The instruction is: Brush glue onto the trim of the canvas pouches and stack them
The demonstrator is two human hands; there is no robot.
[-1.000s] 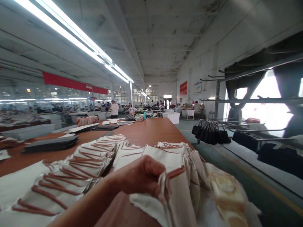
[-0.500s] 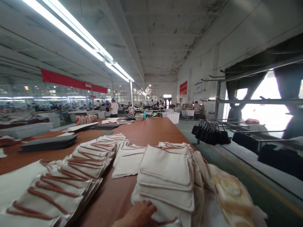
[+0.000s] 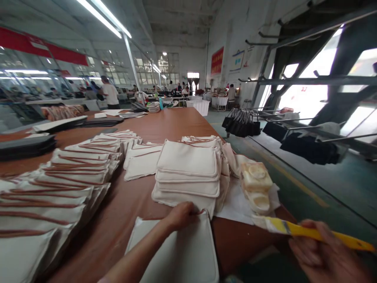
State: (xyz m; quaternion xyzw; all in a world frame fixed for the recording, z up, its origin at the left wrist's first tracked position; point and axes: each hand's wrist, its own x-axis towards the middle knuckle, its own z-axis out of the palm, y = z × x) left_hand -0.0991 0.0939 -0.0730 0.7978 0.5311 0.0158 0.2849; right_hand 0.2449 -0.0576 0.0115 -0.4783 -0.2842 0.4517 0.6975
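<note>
My left hand [image 3: 183, 215] is closed on the top edge of a cream fabric panel [image 3: 188, 251], near its far right corner. The panel lies on the brown table in front of me. At the lower right, my right hand [image 3: 321, 247] grips a yellow-handled paintbrush [image 3: 294, 230], its pale bristles pointing left. Past the bristles stands a yellowed, crusted plastic container [image 3: 256, 181] on a white sheet; its contents cannot be made out. Just beyond my left hand is a stack of cream padded panels [image 3: 188, 165].
Long overlapping rows of cream pieces with brown strips [image 3: 70, 173] cover the left of the brown table [image 3: 173, 122]. Dark flat pieces [image 3: 26, 145] lie farther left. Black items hang on a metal rack [image 3: 306, 137] to the right. People work in the background.
My right hand has come into view with the paintbrush. My left hand now holds a cream panel that lies in front of the stack. The view has tilted down and shifted right.
</note>
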